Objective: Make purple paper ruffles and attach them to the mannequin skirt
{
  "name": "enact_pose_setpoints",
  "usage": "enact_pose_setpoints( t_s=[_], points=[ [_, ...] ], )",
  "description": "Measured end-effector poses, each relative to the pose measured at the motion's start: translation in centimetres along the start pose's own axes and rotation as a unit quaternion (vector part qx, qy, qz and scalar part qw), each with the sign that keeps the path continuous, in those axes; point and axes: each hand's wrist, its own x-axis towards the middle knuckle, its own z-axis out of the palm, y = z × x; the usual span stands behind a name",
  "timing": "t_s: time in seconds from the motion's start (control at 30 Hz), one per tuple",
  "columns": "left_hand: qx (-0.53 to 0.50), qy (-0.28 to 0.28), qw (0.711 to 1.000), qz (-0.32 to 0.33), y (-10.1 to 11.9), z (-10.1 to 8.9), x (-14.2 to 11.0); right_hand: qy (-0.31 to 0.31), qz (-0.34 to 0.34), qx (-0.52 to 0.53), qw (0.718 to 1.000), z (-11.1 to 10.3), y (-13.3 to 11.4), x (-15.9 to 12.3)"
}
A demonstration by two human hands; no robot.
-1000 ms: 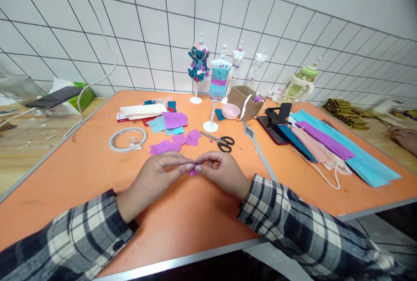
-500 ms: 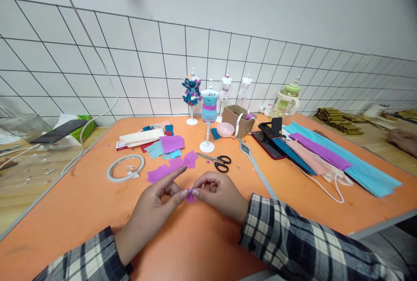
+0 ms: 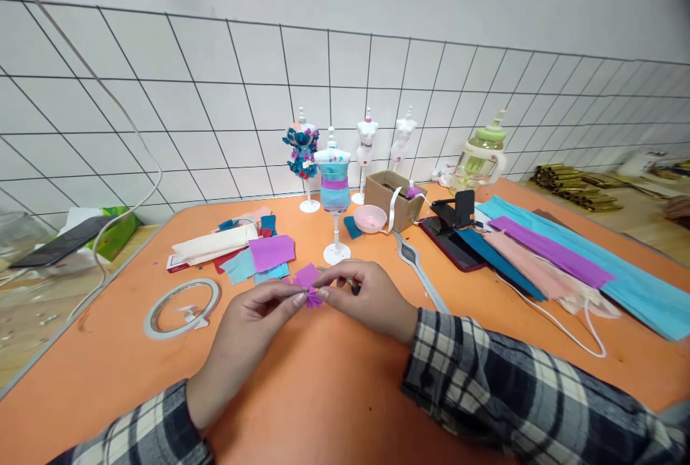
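Between my two hands is a small purple paper flower (image 3: 313, 299) with fringed, petal-like edges. My left hand (image 3: 257, 318) pinches its left side between thumb and forefinger. From the other side, my right hand (image 3: 371, 300) pinches it with thumb and fingertips. Just behind the flower lie purple paper squares (image 3: 306, 275), partly covered by my left hand. The black-handled scissors (image 3: 356, 288) are mostly hidden behind my right hand. Beyond them stands a small white dress form (image 3: 336, 203) wrapped in blue paper with a purple band.
A tape roll (image 3: 183, 307) lies to the left, near stacked paper pieces (image 3: 272, 253). Behind stand more dress forms (image 3: 303, 152), a pink bowl (image 3: 370, 219) and a cardboard box (image 3: 396, 199). Crepe paper strips (image 3: 555, 249), a phone (image 3: 453, 243) and a bottle (image 3: 481, 156) are right.
My left forefinger, raised before, has come down onto the flower. Both hands have lifted the flower slightly, and my right hand now covers most of the scissors. The view has shifted a little.
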Motion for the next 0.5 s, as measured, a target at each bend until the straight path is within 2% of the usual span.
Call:
enact_pose_setpoints(
  t_s=[0.13, 0.33, 0.5],
  points=[
    [0.000, -0.001, 1.000, 0.009, 0.5, 0.7, 1.0, -0.002, 0.005, -0.052, 0.999, -0.5, 0.3, 0.7],
    [-0.005, -0.023, 1.000, 0.008, 0.4, 1.6, 1.8, -0.010, -0.017, -0.044, 0.999, -1.2, 1.4, 1.4],
    [-0.083, -0.065, 0.994, 0.018, 0.6, 0.4, 3.5, 0.005, -0.004, -0.007, 1.000, -2.9, 0.8, 2.5]
  ],
)
